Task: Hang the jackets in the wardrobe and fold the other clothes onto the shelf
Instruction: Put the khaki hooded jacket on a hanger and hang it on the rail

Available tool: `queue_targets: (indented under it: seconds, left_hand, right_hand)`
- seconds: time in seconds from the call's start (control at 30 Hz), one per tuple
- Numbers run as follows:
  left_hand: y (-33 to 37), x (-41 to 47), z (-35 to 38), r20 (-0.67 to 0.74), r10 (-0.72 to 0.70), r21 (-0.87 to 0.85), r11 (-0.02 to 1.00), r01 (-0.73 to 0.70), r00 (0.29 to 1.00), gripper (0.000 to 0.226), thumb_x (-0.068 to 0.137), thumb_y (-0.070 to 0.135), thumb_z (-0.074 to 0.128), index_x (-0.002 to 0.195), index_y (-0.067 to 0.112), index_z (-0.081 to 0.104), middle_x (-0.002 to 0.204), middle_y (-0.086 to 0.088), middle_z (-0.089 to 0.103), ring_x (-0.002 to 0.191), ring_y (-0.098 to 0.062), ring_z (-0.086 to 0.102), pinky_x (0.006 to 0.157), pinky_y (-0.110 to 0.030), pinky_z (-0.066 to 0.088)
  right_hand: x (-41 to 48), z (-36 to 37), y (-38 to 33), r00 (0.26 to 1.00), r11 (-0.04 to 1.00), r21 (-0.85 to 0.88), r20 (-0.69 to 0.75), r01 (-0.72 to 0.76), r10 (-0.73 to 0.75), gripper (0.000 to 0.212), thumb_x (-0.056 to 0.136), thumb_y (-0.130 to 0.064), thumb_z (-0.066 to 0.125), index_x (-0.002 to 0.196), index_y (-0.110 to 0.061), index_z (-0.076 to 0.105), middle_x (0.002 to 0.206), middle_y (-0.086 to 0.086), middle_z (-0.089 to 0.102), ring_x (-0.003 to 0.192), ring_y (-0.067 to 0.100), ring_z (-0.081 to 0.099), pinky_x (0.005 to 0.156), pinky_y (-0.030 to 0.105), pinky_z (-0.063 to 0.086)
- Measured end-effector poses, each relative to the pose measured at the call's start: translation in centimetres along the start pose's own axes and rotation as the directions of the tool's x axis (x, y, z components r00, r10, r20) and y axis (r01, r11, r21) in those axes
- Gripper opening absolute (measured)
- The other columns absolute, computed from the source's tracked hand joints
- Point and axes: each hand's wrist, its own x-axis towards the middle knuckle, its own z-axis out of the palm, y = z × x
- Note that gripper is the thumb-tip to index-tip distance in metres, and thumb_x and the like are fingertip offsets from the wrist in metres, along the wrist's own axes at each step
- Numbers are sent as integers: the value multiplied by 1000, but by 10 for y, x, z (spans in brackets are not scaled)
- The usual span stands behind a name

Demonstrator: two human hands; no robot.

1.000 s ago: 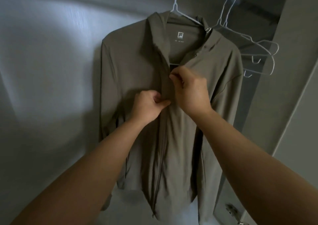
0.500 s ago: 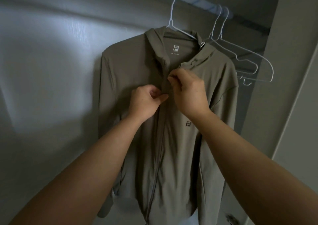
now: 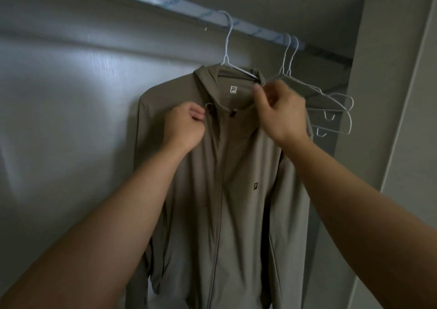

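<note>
Jacket: olive-grey zip-up fabric jacket (image 3: 236, 190), hung on white wire hanger (image 3: 227, 48), 12 o'clock of my view.
Left hand (image 3: 186, 125): pinches collar (image 3: 236, 102), 9 o'clock side.
Right hand (image 3: 281, 112): grips collar, 3 o'clock side.
Method: I would square both shoulders evenly, tugging lightly.

Open rail (image 3: 165, 0) stretch L of jacket (image 3: 236, 190); two wire hangers (image 3: 305, 83) close on R

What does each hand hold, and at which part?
Both hold the jacket at its collar: the left hand pinches the front edge, the right hand the opposite side.
</note>
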Motion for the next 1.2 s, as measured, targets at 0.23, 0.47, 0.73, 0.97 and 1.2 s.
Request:
queue_targets:
  seconds: [0.23,0.47,0.73,0.97,1.2]
  left_hand:
    - [8,51,-34,-137,118,478,878,-38,984,49,95,21,50,143,26,49,151,-4,41,140,-31,33,113,-46,32]
    - [-20,89,-49,-47,-24,431,901,42,999,35,104,35,32,123,33,61,136,-13,52,132,-34,39,104,-39,30]
    - [-34,83,-56,-159,25,329,944,29,987,39,107,30,32,106,7,64,111,-22,64,106,-42,56,86,-41,43]
    - [-58,67,-58,-204,-62,242,964,111,977,47,111,34,23,108,-1,54,113,-29,62,106,-45,57,88,-42,42]
    - [-88,42,-61,-234,-171,294,926,237,957,65,110,40,15,125,-4,60,129,-30,59,120,-47,55,104,-45,41]
  right_hand:
    - [55,-6,33,877,793,-516,151,-324,456,70,103,-58,22,135,-4,54,140,23,54,131,42,48,112,53,32]
    - [69,17,29,851,889,-323,311,-325,424,61,107,-41,21,129,3,58,137,28,55,126,45,52,109,44,42]
    - [94,31,6,884,921,-240,289,-306,368,63,102,-50,27,130,-4,60,137,25,57,125,43,54,109,48,42]
    - [98,26,14,919,953,-153,259,-263,296,47,101,-42,35,113,-11,68,124,20,64,116,40,59,102,46,47]
    - [96,24,16,935,952,-105,185,-287,303,42,106,-38,39,119,-8,65,127,22,62,121,41,55,97,38,44]
